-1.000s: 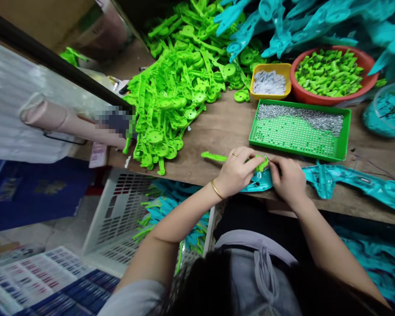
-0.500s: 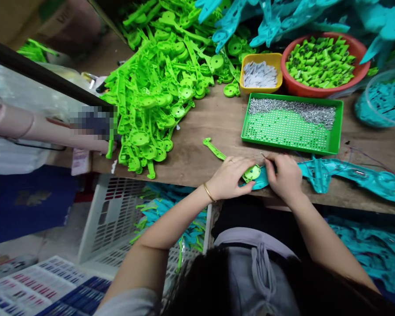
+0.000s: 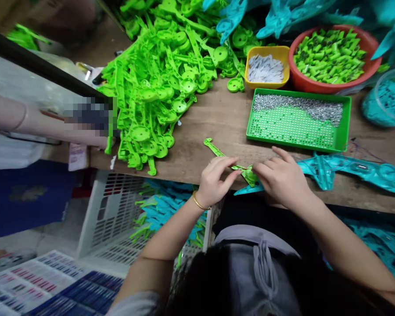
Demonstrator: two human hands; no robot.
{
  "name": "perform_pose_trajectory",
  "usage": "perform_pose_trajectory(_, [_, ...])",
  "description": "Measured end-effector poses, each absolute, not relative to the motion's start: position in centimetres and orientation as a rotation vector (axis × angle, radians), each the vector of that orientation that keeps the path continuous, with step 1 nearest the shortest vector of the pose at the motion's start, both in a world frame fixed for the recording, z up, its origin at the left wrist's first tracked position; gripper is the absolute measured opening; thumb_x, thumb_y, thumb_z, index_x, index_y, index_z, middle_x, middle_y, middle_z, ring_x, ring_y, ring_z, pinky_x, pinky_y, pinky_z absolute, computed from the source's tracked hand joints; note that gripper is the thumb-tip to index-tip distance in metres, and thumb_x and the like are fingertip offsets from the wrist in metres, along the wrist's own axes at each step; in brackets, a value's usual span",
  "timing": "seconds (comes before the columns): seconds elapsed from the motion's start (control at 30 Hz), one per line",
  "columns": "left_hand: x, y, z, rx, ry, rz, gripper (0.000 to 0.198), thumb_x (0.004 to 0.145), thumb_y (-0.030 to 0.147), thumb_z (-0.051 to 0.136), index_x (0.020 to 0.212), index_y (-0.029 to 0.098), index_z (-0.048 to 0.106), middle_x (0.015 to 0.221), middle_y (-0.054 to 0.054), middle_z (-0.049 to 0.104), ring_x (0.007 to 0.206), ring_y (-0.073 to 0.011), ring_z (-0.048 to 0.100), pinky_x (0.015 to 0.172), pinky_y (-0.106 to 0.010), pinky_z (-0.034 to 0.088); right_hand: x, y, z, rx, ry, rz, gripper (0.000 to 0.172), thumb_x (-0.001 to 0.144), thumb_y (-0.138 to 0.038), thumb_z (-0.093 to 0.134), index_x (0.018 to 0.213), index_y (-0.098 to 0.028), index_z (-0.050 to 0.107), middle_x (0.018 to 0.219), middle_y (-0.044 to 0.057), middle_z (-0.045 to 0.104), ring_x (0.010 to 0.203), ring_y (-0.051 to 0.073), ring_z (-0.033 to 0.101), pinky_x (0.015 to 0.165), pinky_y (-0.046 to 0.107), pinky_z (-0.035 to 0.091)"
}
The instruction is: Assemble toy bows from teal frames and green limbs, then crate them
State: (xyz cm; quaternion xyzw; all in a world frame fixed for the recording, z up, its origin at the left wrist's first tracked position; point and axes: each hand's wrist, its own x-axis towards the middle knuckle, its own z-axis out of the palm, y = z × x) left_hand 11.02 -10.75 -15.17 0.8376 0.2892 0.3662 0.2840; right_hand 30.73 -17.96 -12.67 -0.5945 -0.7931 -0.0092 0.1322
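Observation:
My left hand (image 3: 214, 179) pinches a long green plastic part (image 3: 249, 176) between thumb and fingers. Its slim arm sticks out beyond the hand, and its wider end shows between both hands. From the right, my right hand (image 3: 280, 176) meets that wider end with bent fingers pressed together and one finger raised; what they pinch is hidden. Under both hands lies a long teal plastic shell (image 3: 349, 167), its left tip poking out below the green part. Thin red and blue wires (image 3: 365, 150) lie along the shell's right part.
Behind the hands stands a green perforated tray (image 3: 292, 140) of small metal screws. Farther back are a yellow bin (image 3: 268, 85) of pale pieces and a red bowl (image 3: 329, 85) of green pieces. Green parts (image 3: 164, 87) are heaped at left. A white crate (image 3: 102, 210) stands below.
My left hand has opened away from the round end and now pinches farther left. My right hand has moved left onto the green part, which has tilted.

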Motion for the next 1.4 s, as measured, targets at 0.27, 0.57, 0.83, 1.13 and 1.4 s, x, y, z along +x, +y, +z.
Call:
perform_pose_trajectory(0.27, [8.2,-10.6,-15.9,2.228,0.786,1.126,0.018,0.085,0.010,0.064,0.101,0.018,0.067,0.095,-0.005,0.073,0.088,-0.0143,0.068,0.080,-0.028,0.056,28.4,-15.4,-11.0,-1.853,-2.446,0.197,0.023,0.091,-0.027,0.049,0.076,-0.020,0.065,0.060,0.004,0.065,0.055,0.016,0.057,0.059,0.030,0.029])
perform_pose_trajectory(0.57, [6.9,-9.7,-16.6,2.271,0.888,1.107,0.010,0.091,0.016,0.056,0.095,0.018,0.065,0.088,-0.004,0.072,0.083,-0.0136,0.067,0.076,-0.027,0.054,27.2,-13.7,-10.1,-1.965,-2.510,0.418,0.023,0.092,-0.037,0.048,0.095,-0.026,0.069,0.065,0.003,0.071,0.057,0.020,0.062,0.053,0.030,0.022])
perform_pose_trajectory(0.83, [7.9,-7.9,-17.1,2.083,1.257,0.954,0.013,0.094,0.023,0.051,0.087,0.018,0.062,0.087,-0.004,0.066,0.084,-0.0149,0.062,0.078,-0.028,0.049,27.6,-14.2,-9.6,-1.704,-2.226,0.459,0.023,0.092,-0.033,0.049,0.102,-0.021,0.067,0.091,0.004,0.072,0.075,0.017,0.067,0.062,0.027,0.043])
perform_pose_trajectory(1.13, [9.0,-6.7,-18.4,2.294,1.408,0.737,0.014,0.092,0.021,0.052,0.085,0.018,0.064,0.086,-0.005,0.065,0.085,-0.0195,0.058,0.082,-0.033,0.044,24.5,-15.8,-12.9,-1.778,-2.180,0.153,0.026,0.096,-0.029,0.044,0.099,-0.020,0.068,0.077,0.004,0.066,0.067,0.014,0.061,0.054,0.024,0.038])
perform_pose_trajectory(1.4, [9.8,-6.4,-17.4,2.439,1.449,0.560,0.019,0.092,0.022,0.048,0.083,0.015,0.064,0.086,-0.009,0.066,0.084,-0.0241,0.057,0.080,-0.038,0.043,25.1,-15.7,-13.7,-1.708,-2.076,0.250,0.023,0.095,-0.026,0.048,0.102,-0.017,0.067,0.083,0.005,0.068,0.073,0.013,0.064,0.062,0.023,0.045])
